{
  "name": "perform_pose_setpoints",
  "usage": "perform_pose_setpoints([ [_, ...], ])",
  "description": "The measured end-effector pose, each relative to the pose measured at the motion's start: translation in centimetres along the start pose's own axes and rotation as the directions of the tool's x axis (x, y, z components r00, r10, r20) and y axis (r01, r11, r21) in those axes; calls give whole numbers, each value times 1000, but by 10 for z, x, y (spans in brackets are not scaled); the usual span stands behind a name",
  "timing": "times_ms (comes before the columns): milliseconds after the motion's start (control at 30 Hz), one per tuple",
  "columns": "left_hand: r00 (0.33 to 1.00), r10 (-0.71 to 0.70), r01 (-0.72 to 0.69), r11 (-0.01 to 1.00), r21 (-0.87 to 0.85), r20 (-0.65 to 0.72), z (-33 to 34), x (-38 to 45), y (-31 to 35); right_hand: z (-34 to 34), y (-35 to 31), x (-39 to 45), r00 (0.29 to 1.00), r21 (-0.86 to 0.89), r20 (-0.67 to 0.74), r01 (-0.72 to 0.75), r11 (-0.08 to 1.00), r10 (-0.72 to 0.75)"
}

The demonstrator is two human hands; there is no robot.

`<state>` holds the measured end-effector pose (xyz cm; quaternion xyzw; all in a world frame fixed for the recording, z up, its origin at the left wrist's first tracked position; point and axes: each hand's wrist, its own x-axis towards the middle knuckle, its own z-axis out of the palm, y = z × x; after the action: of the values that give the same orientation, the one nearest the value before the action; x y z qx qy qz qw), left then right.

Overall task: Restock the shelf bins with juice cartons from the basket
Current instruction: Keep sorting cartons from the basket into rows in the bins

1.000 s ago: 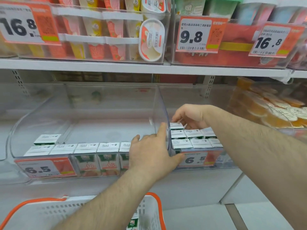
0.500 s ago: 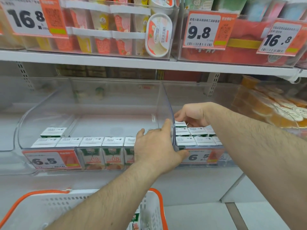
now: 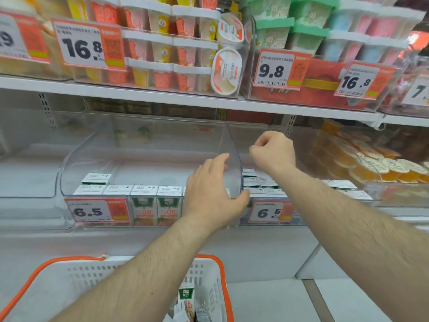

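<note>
Two clear shelf bins stand side by side. The left bin holds a front row of green and white juice cartons. The right bin holds more cartons. My left hand grips the curved side wall between the bins, thumb on the right side. My right hand hovers above the right bin's cartons, fingers curled, holding nothing. The white basket with an orange rim sits below, with a juice carton upright inside it.
The upper shelf carries dessert cups and price tags. A bin of orange jelly cups stands to the right. Price labels reading 6.5 hang on both bin fronts. An empty clear bin sits at far left.
My right hand has lifted up and back from the cartons in the right bin, fingers curling closed. My left hand stays on the bin wall. The view has tilted up slightly.
</note>
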<state>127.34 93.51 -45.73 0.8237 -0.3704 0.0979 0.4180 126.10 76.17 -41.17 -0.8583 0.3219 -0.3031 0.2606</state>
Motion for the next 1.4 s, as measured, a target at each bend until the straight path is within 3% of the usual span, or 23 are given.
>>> perform_pose_setpoints([
  [133, 989, 97, -106, 991, -77, -113, -21, -37, -22, 5, -33, -81, 975, 172, 20, 215, 961, -222],
  [200, 988, 107, -117, 990, -80, -114, -30, -59, -41, 21, -42, -121, 944, 265, 134, 257, 929, -300],
  [300, 1000, 2, -2, 997, -73, -6, -41, -94, -76, 55, -39, -166, 875, 284, 353, 237, 929, -331],
  [433, 959, -209, 198, 977, 73, 193, -48, -136, -135, 103, -25, -196, 763, 173, 596, 183, 968, -251],
  [567, 860, -420, 376, 906, 195, 289, -48, -166, -187, 152, -10, -205, 667, 81, 738, 59, 995, -100],
  [700, 723, -527, 442, 850, 288, 446, -32, -187, -223, 195, 25, -212, 495, -99, 869, 168, 981, 3],
  [833, 617, -507, 345, 862, 372, 602, 5, -203, -243, 221, 67, -225, 303, -267, 938, 319, 909, 170],
  [933, 588, -422, 164, 898, 409, 690, 41, -209, -255, 237, 93, -236, 248, -313, 941, 368, 875, 233],
  [1000, 564, -368, 7, 897, 441, 739, 66, -211, -260, 247, 106, -244, 248, -341, 933, 383, 858, 260],
  [1100, 515, -273, -218, 875, 432, 813, 97, -213, -267, 259, 123, -257, 319, -374, 910, 360, 855, 264],
  [1233, 498, -207, -405, 803, 437, 842, 117, -217, -277, 263, 133, -263, 391, -312, 906, 358, 880, 162],
  [1300, 518, -173, -441, 785, 435, 838, 121, -219, -281, 258, 135, -258, 375, -303, 907, 267, 915, 191],
  [1400, 580, -167, -406, 789, 461, 797, 117, -218, -287, 247, 135, -245, 297, -267, 923, 35, 963, 245],
])
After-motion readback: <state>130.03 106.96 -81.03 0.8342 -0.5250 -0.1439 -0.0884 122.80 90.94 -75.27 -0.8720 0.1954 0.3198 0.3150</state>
